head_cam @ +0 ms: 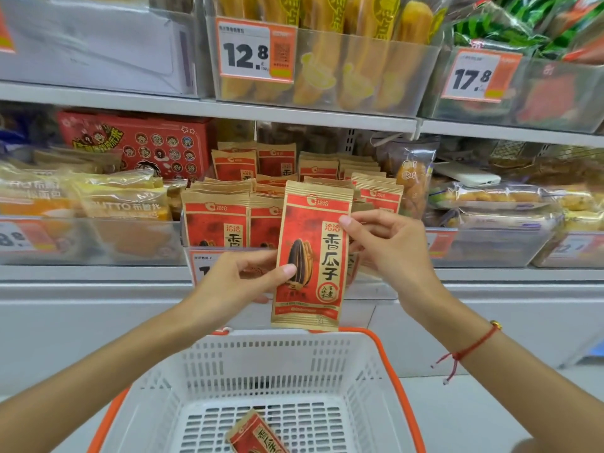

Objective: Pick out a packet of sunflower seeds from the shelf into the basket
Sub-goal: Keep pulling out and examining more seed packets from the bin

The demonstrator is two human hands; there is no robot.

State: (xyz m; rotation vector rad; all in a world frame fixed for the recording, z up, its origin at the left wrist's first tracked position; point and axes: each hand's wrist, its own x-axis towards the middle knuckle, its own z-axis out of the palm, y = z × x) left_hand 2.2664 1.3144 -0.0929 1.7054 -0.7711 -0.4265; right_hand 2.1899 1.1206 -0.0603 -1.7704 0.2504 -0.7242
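- The left hand pinches the lower left edge of a sunflower seed packet, with the thumb on its front and the fingers behind it.
- The right hand holds the upper right edge of the same packet, thumb tip on the front; a red string bracelet is around its wrist.
- The packet is upright in the centre of the frame, in front of the shelf and above the far rim of the basket.
- The white shopping basket, with orange handles, is in the lower centre; a second seed packet lies on its bottom, tilted.
- Behind the hands, more of the same packets stand in rows in a clear shelf tray.
- At the left of this tray lie bread packs, and behind them a red cartoon box.
- In the upper centre there is a price tag reading 12.8; in the upper right another tag reading 17.8.
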